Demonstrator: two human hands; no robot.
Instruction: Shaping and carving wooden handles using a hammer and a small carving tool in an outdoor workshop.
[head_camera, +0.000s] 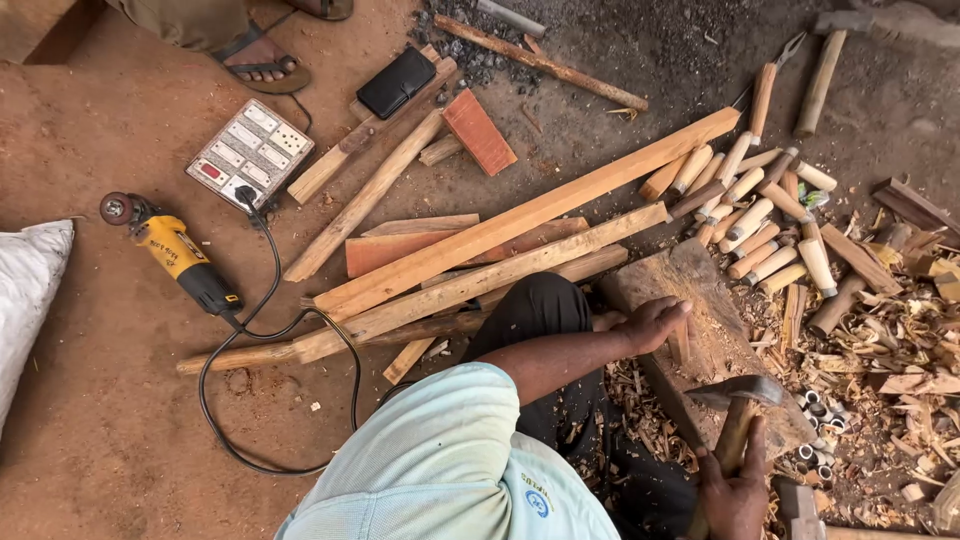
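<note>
Two hands: left (652, 322) steadies peg (680, 342) (upright), right (735, 495) holds hatchet (742, 392).

My left arm runs forward, bare from the elbow down, the forearm angled up and to the right. The left hand (652, 322) lies palm-down, fingers curled together and pinched shut on a small upright piece — knuckles facing me. My right hand (735, 492) sits lower and nearer, at the bottom edge of view, fist wrapped tight around a handle, thumb side up. The two hands are near each other, not touching.
</note>
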